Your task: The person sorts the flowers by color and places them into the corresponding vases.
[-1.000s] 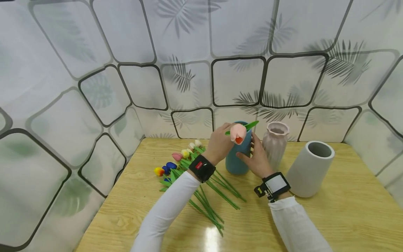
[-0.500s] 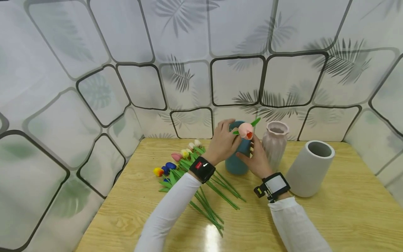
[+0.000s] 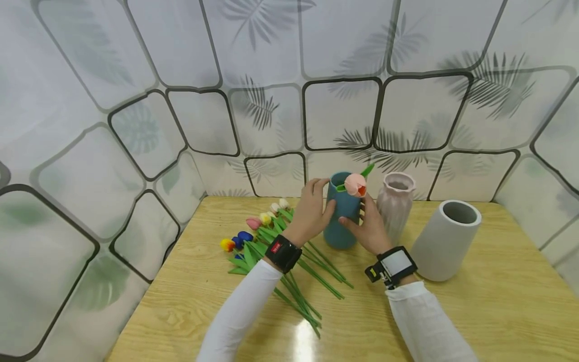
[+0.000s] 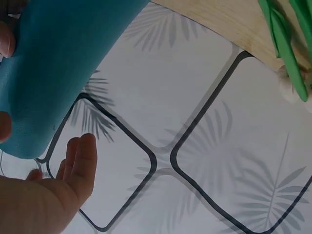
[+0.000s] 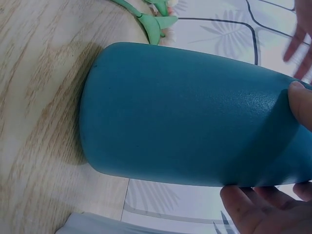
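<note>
A blue vase (image 3: 340, 229) stands upright on the wooden table, and a pink tulip (image 3: 355, 185) rests in its mouth, leaning right with its bloom over the rim. My right hand (image 3: 372, 229) holds the vase from the right side. In the right wrist view the thumb lies on the vase's face and several fingers (image 5: 243, 209) touch its other side. To the left of the vase is my left hand (image 3: 312, 213), off the flower, its fingers spread and loosely bent beside the rim. The left wrist view shows that hand (image 4: 53, 200) holding nothing.
Loose tulips (image 3: 267, 236) in white, yellow, pink, blue and orange lie left of the vase, stems toward the front. A pale pink ribbed vase (image 3: 394, 208) stands close on the right, then a wide white vase (image 3: 445, 244). A patterned curtain (image 3: 271, 115) hangs behind the table.
My left hand has let go of the tulip and drawn back to the left. The tulip has shifted right and now leans in the vase. My right hand has kept its place.
</note>
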`<state>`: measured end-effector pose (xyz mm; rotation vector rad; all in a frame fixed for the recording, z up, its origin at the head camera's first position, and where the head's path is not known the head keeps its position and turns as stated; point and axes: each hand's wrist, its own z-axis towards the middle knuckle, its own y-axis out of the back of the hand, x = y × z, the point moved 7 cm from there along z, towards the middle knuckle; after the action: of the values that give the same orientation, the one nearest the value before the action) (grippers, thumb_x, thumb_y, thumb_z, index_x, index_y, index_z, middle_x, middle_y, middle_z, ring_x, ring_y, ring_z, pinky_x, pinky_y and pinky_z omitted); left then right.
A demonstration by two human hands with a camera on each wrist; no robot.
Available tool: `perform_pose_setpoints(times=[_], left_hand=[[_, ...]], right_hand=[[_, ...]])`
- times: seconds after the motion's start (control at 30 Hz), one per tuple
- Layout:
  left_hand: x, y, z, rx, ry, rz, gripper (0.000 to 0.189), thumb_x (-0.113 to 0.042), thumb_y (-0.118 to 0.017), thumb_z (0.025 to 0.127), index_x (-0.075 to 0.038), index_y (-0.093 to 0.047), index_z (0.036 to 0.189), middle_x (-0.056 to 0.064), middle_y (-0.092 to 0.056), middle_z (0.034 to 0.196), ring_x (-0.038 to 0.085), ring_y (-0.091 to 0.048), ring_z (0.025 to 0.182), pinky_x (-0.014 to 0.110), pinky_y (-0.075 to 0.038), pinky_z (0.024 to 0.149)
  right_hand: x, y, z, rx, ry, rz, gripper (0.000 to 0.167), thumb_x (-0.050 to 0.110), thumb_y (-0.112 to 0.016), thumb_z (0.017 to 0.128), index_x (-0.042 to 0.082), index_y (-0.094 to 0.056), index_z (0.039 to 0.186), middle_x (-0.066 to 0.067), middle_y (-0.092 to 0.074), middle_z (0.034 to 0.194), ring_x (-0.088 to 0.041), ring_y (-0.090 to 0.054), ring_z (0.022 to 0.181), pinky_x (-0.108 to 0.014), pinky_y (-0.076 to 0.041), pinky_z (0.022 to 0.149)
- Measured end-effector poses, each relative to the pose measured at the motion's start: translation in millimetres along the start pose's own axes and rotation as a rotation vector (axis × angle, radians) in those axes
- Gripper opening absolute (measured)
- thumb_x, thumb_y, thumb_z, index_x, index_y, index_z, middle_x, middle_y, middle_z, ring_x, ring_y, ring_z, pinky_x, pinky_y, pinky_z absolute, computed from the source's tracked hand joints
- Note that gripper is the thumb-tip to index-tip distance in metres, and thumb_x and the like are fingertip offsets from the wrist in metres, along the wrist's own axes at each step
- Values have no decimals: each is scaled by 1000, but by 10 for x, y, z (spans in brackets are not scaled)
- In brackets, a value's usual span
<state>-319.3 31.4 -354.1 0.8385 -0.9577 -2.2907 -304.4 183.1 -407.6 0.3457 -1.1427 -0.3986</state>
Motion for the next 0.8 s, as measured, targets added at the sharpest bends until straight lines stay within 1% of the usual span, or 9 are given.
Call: perform_pose_setpoints(times=[0.03, 0.1, 0.2, 0.23, 0.33, 0.47, 0.53, 0.67, 0.8], left_hand=[[28, 16, -52, -8, 32, -9, 50, -18, -53, 102, 2, -35, 144, 26, -41, 136, 33, -58, 108, 37, -54, 83], [95, 46, -177, -11, 100, -4, 41, -15, -52, 103, 0, -41, 139, 23, -48, 127, 26, -61, 83, 31, -52, 61], [178, 87, -383, 28, 171, 68, 16, -13, -51, 102, -4, -56, 114, 14, -58, 94, 17, -45, 50, 26, -34, 41], [211, 83, -452, 62, 196, 103, 10, -13, -52, 102, -6, -59, 102, 9, -56, 81, 15, -42, 48, 25, -30, 40], [304, 28, -680, 195, 259, 201, 29, -15, -53, 101, -13, -50, 72, -1, -39, 56, 10, -33, 42, 24, -23, 40], [375, -81, -1000, 350, 305, 259, 48, -17, -57, 98, -18, -35, 56, -7, -26, 49, 8, -28, 40, 23, -22, 37], [383, -107, -1143, 382, 305, 296, 52, -17, -60, 96, -19, -32, 52, -8, -24, 48, 8, -28, 40, 23, -22, 36], [402, -111, -1336, 378, 316, 356, 54, -19, -62, 94, -19, -33, 49, -7, -26, 46, 9, -29, 39, 24, -22, 35], [486, -153, -1454, 383, 368, 289, 50, -20, -64, 93, -18, -40, 49, -7, -27, 46, 9, -30, 39, 24, -23, 35]], right_hand=[[-4, -5, -2, -1, -1, 2, 89, 16, -75, 90, 4, -16, 156, -26, -29, 154, -53, -39, 134, -67, -40, 100], [-7, -11, -5, -2, -2, 7, 90, 17, -75, 90, 5, -15, 157, -26, -28, 155, -53, -37, 135, -67, -40, 100], [-23, -16, -6, -7, -5, 9, 91, 17, -75, 90, 6, -15, 157, -25, -28, 156, -53, -37, 135, -67, -40, 100], [-28, -12, -6, -10, -5, 9, 90, 16, -75, 90, 6, -16, 157, -26, -28, 155, -53, -37, 135, -67, -40, 100], [-33, -1, -5, -20, -4, 11, 87, 15, -75, 90, 5, -19, 156, -26, -29, 155, -52, -38, 135, -68, -40, 99], [-24, -3, -3, -13, -13, 7, 87, 15, -75, 90, 4, -19, 155, -26, -30, 155, -52, -37, 135, -68, -40, 99], [-23, -15, 0, -1, -21, 6, 88, 17, -74, 91, 4, -18, 156, -26, -29, 155, -52, -37, 136, -67, -39, 100], [-16, -23, 2, 3, -28, 14, 89, 18, -74, 91, 5, -16, 157, -26, -28, 156, -51, -36, 137, -67, -39, 101], [-18, -16, -6, -8, -27, 14, 86, 16, -75, 91, 4, -19, 156, -26, -29, 156, -52, -37, 136, -67, -39, 101]])
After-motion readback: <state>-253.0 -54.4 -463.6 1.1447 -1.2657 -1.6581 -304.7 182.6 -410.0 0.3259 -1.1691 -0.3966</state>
